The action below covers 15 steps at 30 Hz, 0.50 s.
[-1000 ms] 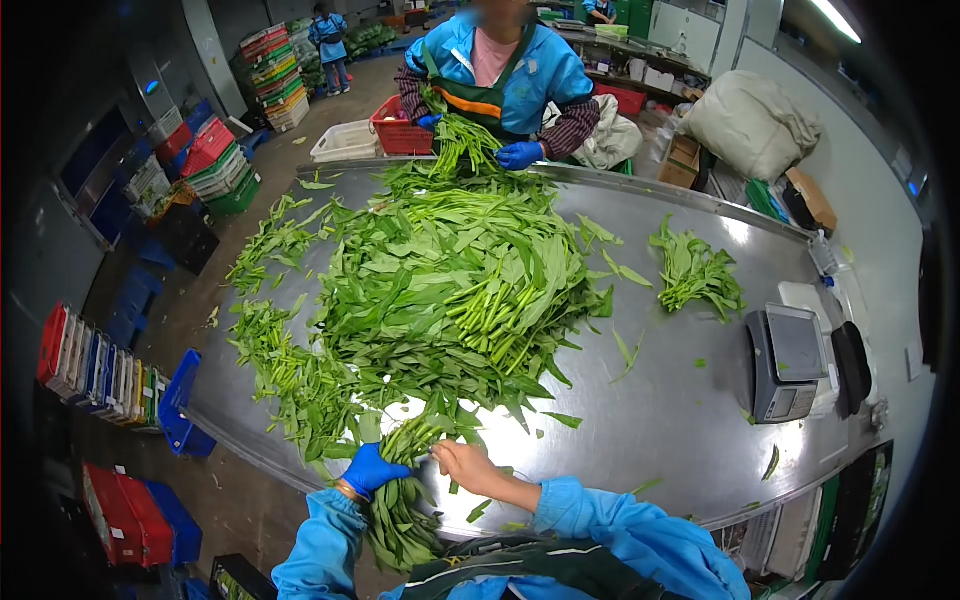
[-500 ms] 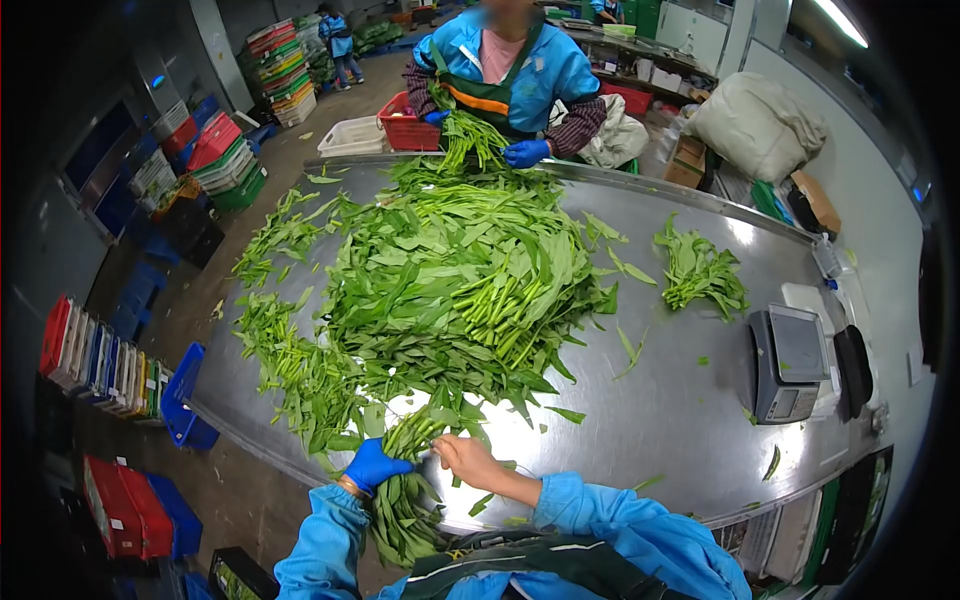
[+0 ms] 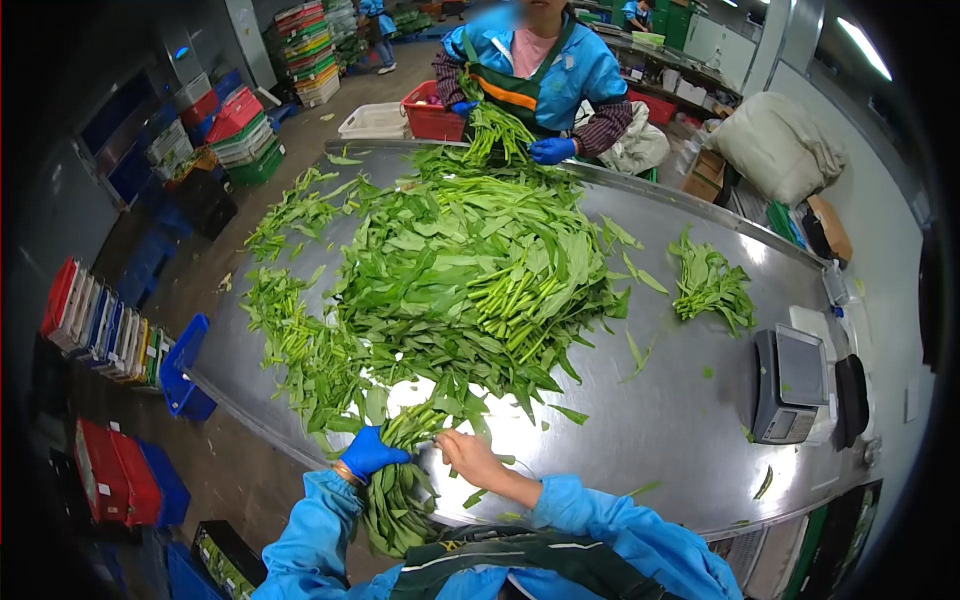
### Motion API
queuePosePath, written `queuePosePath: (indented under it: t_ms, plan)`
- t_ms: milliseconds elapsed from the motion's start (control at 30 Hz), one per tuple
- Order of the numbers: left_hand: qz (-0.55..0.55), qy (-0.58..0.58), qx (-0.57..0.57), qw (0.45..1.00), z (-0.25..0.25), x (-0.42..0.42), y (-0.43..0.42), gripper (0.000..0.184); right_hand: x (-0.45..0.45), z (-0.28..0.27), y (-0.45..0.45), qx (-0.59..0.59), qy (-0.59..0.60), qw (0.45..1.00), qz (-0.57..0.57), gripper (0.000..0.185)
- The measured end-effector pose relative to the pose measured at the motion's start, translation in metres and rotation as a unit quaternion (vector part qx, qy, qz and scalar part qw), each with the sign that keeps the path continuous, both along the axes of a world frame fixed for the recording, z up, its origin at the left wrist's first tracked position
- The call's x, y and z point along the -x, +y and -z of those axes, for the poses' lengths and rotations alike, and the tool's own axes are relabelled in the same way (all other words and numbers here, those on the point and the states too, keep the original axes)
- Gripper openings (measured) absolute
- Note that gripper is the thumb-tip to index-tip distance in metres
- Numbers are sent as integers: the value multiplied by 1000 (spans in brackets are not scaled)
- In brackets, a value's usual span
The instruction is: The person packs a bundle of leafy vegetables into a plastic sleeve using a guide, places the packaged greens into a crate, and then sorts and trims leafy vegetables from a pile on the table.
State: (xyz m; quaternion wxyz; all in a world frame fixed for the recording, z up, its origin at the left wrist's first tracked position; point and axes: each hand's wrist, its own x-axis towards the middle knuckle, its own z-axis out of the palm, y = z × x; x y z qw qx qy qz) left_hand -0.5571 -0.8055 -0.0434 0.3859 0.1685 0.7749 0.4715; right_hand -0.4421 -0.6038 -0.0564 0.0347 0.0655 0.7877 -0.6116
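While the left hand (image 3: 372, 454) grips greens (image 3: 398, 500), crates (image 3: 308, 55) stand beyond the table (image 3: 660, 430).

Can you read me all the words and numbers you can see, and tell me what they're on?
I can't read any words or numbers here.
Scale: the marks on its keypad are too small.
White tag on a red crate: too small.
Co-worker's blue jacket: its chest mark is too blurred.

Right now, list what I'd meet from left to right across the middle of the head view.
Stacked crates, blue crate, large pile of leafy greens, small separate bunch, scale.
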Motion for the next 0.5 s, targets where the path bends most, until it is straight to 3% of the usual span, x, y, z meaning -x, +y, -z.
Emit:
queuePosePath:
  t_ms: [133, 167, 200, 333, 500]
  plan:
    - [25, 90, 0, 996, 22, -6, -1, 55, 8, 36, -7, -76, 9, 997, 7, 41]
    - [14, 99, 34, 994, 15, -5, 0, 58, 14, 34, -4, -37, -9, 999, -9, 43]
    - [8, 96, 11, 995, 27, 0, -7, 59, 17, 40, -3, -74, 54, 996, -3, 42]
    - [-52, 7, -2, 999, -8, -1, -11, 48, 2, 6, -2, 20, -25, 999, -9, 35]
    - [-30, 68, 34, 997, 4, -15, -15, 49, 21, -15, -12, -11, -20, 999, -35, 37]
